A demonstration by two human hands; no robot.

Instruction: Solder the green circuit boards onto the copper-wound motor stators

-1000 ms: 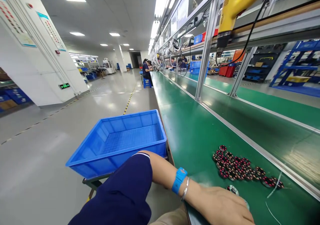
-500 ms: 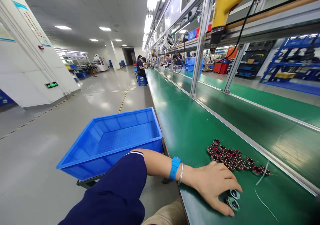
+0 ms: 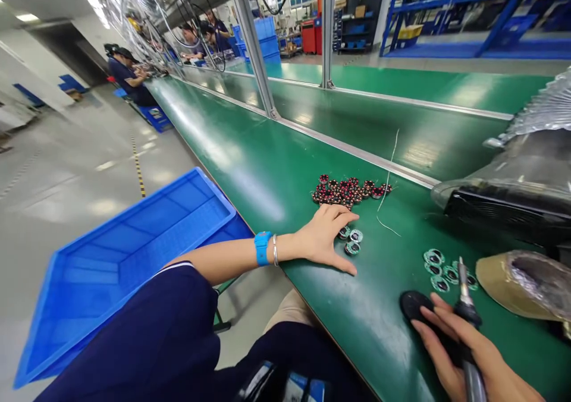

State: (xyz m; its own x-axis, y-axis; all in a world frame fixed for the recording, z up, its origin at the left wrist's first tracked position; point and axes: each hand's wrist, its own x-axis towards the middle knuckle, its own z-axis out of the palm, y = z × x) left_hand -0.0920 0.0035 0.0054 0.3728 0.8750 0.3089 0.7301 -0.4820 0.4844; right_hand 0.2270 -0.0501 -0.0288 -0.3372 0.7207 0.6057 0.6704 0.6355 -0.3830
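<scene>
My left hand [image 3: 322,236], with a blue wrist strap and a silver bangle, rests on the green bench with fingers and thumb spread. Beside its fingertips sit three small round coils with green faces [image 3: 352,247]. Just beyond lies a pile of small copper-and-black coils [image 3: 341,192] with red marks. At the lower right, my right hand [image 3: 468,348] is closed around a soldering iron [image 3: 466,298], its metal tip pointing up and away. A black round-ended object [image 3: 414,305] is at the same fingers; its kind is unclear. Several green-faced coils [image 3: 439,271] lie past the tip.
A blue bin [image 3: 134,259] stands left of the green bench [image 3: 241,152]. Thin pale wire [image 3: 388,182] lies beyond the coils. On the right are a clear duct hood [image 3: 495,176] and a tan roll-like object [image 3: 499,283]. Co-workers [image 3: 129,75] sit farther along the bench.
The view has swung right and down, bringing my right hand, the soldering iron and the hood into sight. My left fingers have opened away from the green-faced coils, and three now show.
</scene>
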